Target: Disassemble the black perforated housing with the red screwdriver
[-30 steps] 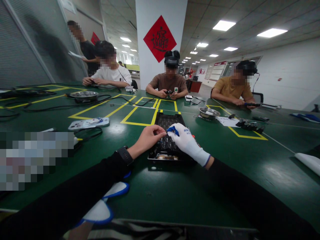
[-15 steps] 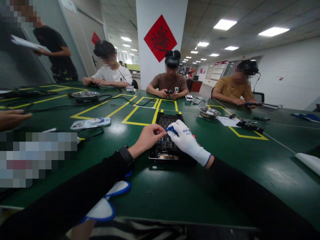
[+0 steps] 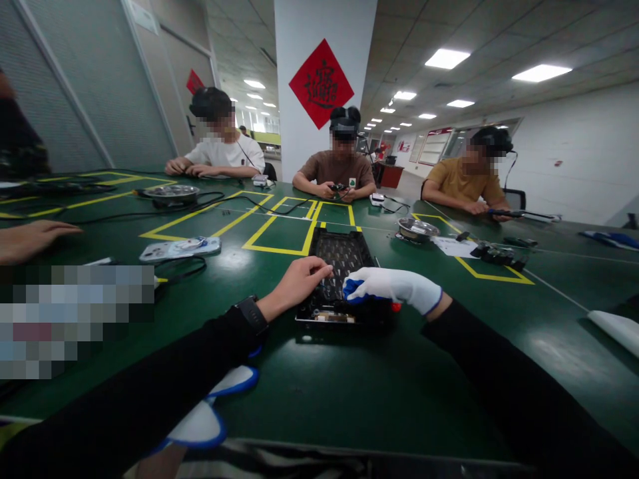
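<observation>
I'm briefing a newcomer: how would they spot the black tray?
On the green table, at the near side, find the bare left hand and white-gloved right hand. The black tray lies between and partly under them. Unlike the round metal dishes farther off, it is rectangular.

The black case [image 3: 344, 254] looks like hard plastic, its rim glossy and its floor bumpy, speckled with bright glints. The table [image 3: 309, 386] under it is smooth and glossy, blurred light lying on its top; the yellow tape [image 3: 276, 251] looks matt. The right hand [image 3: 374, 285] wears a white glove [image 3: 407, 287] of matt cloth, blue on its palm side. Both black sleeves [image 3: 164, 372] are matt cloth. From the case, a metal bowl [image 3: 418, 229] shines at two o'clock and a metal dish [image 3: 174, 193] at ten. At nine, the phone [image 3: 162, 251] has a smooth, glossy back.
</observation>
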Demonstrator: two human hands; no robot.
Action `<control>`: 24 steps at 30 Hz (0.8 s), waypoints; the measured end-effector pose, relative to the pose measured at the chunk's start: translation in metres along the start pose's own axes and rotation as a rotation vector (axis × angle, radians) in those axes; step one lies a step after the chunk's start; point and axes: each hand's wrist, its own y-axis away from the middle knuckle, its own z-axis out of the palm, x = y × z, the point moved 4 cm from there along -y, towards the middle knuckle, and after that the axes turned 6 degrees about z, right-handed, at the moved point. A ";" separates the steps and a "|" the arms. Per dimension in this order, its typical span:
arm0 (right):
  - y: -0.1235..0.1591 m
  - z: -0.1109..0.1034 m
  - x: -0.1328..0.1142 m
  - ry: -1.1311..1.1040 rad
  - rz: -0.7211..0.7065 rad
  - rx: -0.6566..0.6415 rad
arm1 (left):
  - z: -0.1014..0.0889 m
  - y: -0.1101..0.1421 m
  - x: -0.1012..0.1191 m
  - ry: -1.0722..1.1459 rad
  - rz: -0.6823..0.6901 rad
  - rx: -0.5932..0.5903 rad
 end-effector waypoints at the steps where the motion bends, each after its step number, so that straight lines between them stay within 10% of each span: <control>1: -0.001 0.003 0.000 -0.030 0.005 -0.012 | 0.001 0.000 0.000 -0.005 -0.001 -0.004; 24: -0.009 0.007 0.010 -0.026 0.036 -0.010 | 0.003 0.000 -0.003 -0.042 0.022 -0.024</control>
